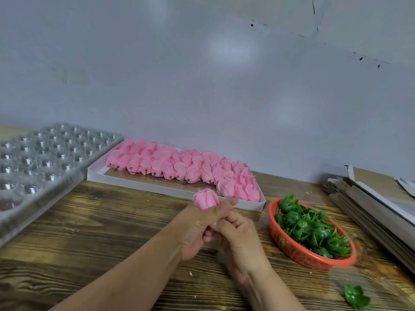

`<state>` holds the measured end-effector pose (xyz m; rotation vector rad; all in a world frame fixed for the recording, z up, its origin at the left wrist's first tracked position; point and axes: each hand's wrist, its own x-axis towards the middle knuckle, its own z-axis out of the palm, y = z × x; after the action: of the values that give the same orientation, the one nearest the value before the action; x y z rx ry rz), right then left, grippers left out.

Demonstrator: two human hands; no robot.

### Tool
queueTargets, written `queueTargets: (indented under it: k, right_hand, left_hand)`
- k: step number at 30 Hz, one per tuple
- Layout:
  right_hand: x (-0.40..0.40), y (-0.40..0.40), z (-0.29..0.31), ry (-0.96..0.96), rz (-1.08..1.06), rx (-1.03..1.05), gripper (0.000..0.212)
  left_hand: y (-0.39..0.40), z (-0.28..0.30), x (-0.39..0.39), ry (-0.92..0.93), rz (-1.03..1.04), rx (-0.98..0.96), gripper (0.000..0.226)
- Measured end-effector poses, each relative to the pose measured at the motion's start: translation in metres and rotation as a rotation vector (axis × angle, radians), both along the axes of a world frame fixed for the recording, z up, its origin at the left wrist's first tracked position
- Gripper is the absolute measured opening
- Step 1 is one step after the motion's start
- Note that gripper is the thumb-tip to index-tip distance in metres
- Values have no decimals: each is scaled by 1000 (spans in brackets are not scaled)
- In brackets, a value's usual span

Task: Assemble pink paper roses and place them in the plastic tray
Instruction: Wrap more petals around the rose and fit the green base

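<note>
A pink paper rose [206, 199] pokes up out of my left hand [202, 223], which is closed around its base above the middle of the wooden table. My right hand [238, 236] presses against the left one from the right, its fingers curled at the rose's underside; what they hold is hidden. Behind the hands, a white cardboard box [143, 182] holds several pink rose heads [186, 167] lying in rows. The clear plastic tray [40, 158] with rows of round cups lies at the far left.
A red mesh basket [289, 245] full of green plastic calyxes [312, 230] stands right of my hands. One loose green calyx [357, 299] lies near the front right edge. Flat cardboard sheets [377, 203] are stacked at the far right. A grey wall rises behind the table.
</note>
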<state>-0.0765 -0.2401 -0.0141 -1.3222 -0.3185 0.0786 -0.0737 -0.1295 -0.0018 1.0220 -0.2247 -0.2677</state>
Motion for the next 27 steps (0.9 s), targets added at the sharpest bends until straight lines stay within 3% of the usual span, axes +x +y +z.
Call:
queueTargets:
  k: [4, 7, 11, 14, 18, 23, 27]
  right_hand:
    - [2, -1, 0, 131, 143, 186, 11]
    - [2, -6, 3, 135, 140, 79, 13]
    - [5, -17, 4, 68, -112, -232, 28]
    - [11, -23, 6, 14, -333, -220, 25]
    - [13, -28, 12, -57, -446, -118, 27]
    - [11, -30, 15, -161, -404, -152, 26]
    - [9, -32, 19, -246, -324, -183, 12]
  left_hand:
    - [2, -1, 2, -61, 13, 84, 43]
    - [0, -7, 7, -91, 110, 150, 54]
    - [-1, -12, 10, -140, 264, 272, 14]
    - [0, -14, 11, -264, 331, 459, 2]
    - [-3, -13, 10, -348, 318, 579, 46]
    - [-3, -18, 17, -404, 400, 629, 43]
    - [-4, -16, 16, -448, 370, 633, 35]
